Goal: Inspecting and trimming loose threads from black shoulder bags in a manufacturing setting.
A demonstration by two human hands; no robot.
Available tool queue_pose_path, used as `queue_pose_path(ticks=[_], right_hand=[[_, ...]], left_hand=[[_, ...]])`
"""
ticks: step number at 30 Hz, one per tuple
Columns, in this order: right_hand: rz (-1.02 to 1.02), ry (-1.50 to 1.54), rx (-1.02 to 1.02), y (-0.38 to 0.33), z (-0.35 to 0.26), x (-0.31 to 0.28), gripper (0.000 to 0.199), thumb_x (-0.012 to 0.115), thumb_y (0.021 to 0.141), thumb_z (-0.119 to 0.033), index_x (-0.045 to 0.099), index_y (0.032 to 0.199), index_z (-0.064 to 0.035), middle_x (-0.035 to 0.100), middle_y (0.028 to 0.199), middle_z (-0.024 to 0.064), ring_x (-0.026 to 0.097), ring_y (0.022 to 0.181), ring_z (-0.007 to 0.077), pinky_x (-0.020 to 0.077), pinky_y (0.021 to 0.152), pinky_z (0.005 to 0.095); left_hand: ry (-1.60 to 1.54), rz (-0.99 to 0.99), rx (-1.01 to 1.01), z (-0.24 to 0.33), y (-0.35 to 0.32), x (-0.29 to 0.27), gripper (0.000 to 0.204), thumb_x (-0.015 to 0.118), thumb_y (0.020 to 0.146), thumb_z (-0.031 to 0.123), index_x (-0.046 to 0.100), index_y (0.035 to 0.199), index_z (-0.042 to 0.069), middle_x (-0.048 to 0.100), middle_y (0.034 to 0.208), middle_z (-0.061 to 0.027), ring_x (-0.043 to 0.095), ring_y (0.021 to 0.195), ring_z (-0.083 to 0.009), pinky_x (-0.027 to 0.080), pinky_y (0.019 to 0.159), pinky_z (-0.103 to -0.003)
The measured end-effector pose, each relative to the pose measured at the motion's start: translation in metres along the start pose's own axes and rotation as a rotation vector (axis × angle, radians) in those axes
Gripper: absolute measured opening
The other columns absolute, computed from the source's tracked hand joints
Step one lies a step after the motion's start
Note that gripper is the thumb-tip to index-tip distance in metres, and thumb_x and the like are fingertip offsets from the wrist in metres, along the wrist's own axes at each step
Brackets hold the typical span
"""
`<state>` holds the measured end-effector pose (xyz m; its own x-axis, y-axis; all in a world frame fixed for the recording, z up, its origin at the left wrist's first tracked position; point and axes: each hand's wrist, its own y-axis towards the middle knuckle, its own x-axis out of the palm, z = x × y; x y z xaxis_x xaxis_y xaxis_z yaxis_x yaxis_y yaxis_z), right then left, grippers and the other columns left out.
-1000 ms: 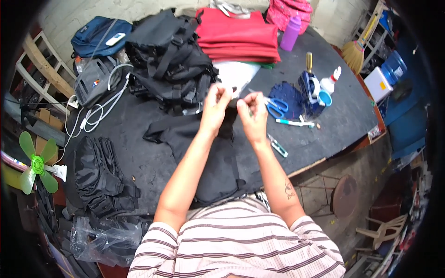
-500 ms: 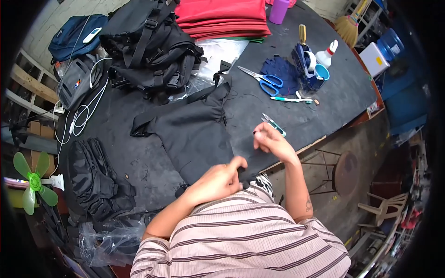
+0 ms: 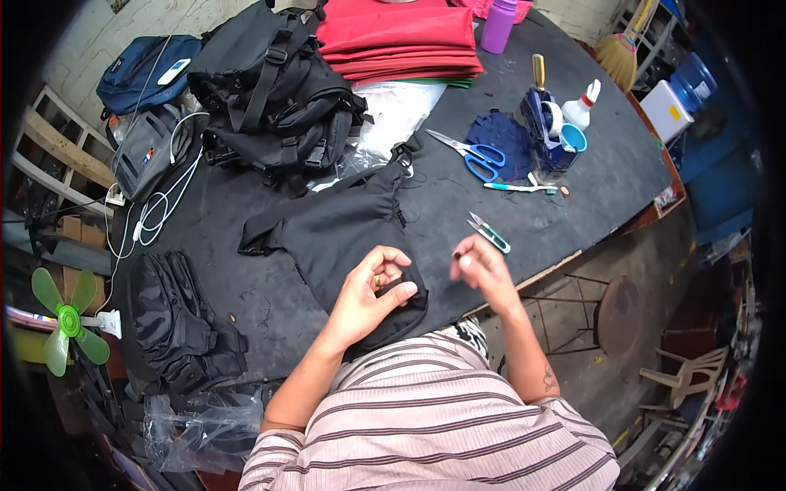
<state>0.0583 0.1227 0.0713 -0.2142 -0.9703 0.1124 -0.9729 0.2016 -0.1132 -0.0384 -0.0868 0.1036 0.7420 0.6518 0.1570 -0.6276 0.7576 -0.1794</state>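
Observation:
A black fabric bag piece (image 3: pixel 344 233) lies flat on the dark table (image 3: pixel 589 196), stretching from the middle toward me. My left hand (image 3: pixel 372 295) pinches its near corner, fingers curled around the black cloth. My right hand (image 3: pixel 483 270) hovers just right of it, fingertips pinched together on something tiny and dark, too small to tell. Small green thread snips (image 3: pixel 490 232) lie just beyond my right hand.
Blue-handled scissors (image 3: pixel 473 153), a teal pen and a blue holder with a glue bottle (image 3: pixel 565 131) sit on the right. Black backpacks (image 3: pixel 274 90), red folded fabric (image 3: pixel 401 41) and a purple bottle (image 3: pixel 499 24) are at the back. Black pouches (image 3: pixel 176 323) and a green fan (image 3: pixel 61 327) are left.
Both hands came back from the far end of the black piece to its near edge. The left hand now grips the near corner; the right hand moved slightly away from it.

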Motion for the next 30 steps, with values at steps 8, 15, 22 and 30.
queue_pose_path(ticks=[8, 15, 22, 30], right_hand=[[0.045, 0.187, 0.003, 0.004, 0.001, 0.034, 0.019, 0.065, 0.082, -0.01, 0.056, 0.096, -0.0018, 0.058, 0.078, 0.0015, 0.048, 0.062, 0.0041, 0.0364, 0.054, 0.018], [0.178, 0.205, -0.181, 0.016, -0.007, 0.049, 0.019, 0.062, 0.086, -0.016, 0.054, 0.098, -0.0036, 0.058, 0.077, 0.0016, 0.047, 0.063, 0.0042, 0.0344, 0.055, 0.0179], [0.315, -0.409, -0.312, 0.013, 0.0, 0.048, 0.022, 0.064, 0.076, -0.009, 0.049, 0.091, -0.0015, 0.053, 0.075, 0.0056, 0.049, 0.063, 0.0124, 0.0421, 0.059, 0.0263], [0.261, -0.373, -0.303, 0.017, 0.009, 0.045, 0.028, 0.062, 0.076, -0.005, 0.041, 0.094, -0.0022, 0.051, 0.074, 0.0061, 0.05, 0.06, 0.0109, 0.0419, 0.058, 0.0259]], left_hand=[[0.129, 0.073, 0.287, -0.015, 0.013, 0.003, 0.035, 0.065, 0.082, 0.003, 0.054, 0.116, 0.002, 0.054, 0.094, 0.0006, 0.05, 0.087, -0.006, 0.043, 0.082, -0.022], [-0.124, 0.105, 0.115, -0.018, 0.021, 0.007, 0.013, 0.064, 0.086, 0.01, 0.061, 0.094, 0.0, 0.06, 0.079, -0.0004, 0.052, 0.062, -0.0044, 0.044, 0.058, -0.018], [-0.218, 0.123, 0.067, -0.017, 0.025, 0.005, 0.011, 0.065, 0.086, 0.01, 0.062, 0.09, 0.001, 0.06, 0.072, 0.0008, 0.054, 0.06, -0.0041, 0.043, 0.056, -0.017], [-0.216, 0.12, 0.071, -0.015, 0.025, 0.004, 0.013, 0.062, 0.089, 0.014, 0.061, 0.089, 0.001, 0.057, 0.07, 0.0021, 0.051, 0.058, -0.0034, 0.041, 0.054, -0.017]])
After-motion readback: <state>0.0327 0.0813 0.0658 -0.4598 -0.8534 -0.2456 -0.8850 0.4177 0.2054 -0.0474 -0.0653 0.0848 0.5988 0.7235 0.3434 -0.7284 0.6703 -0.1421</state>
